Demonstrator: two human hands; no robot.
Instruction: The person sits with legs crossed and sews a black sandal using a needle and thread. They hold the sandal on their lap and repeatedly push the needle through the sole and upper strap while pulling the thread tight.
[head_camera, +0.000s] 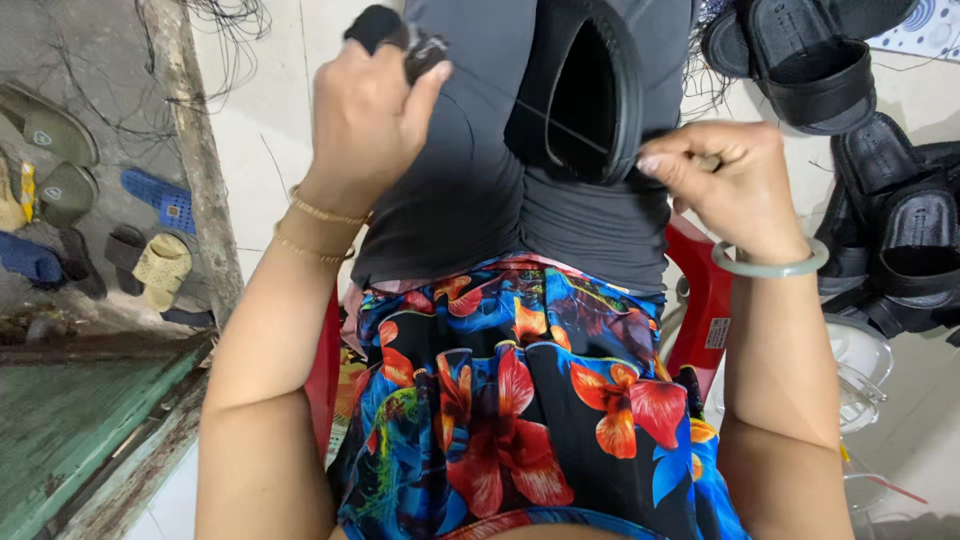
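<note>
Left hand (365, 125), upper centre-left of frame, fist clamped on a small dark tool with a rounded black handle (395, 35); what kind of tool, can't tell. Right hand (728, 185), right of centre, fingertips pinched together on a thin dark thread (545, 118) that runs taut across the opening of a black rubber slide sandal (580, 85). Sandal sits at top centre between the hands, pressed against the dark grey shirt (470, 190). Pale green bangle (770, 265) on right wrist, thin gold bracelets (318, 228) on left. Floral patterned shorts (520, 400) fill bottom centre, red plastic chair (700, 300) beneath. More black sandals piled (870, 150) at upper right; assorted worn slippers (90, 210) on the ground at left.
</note>
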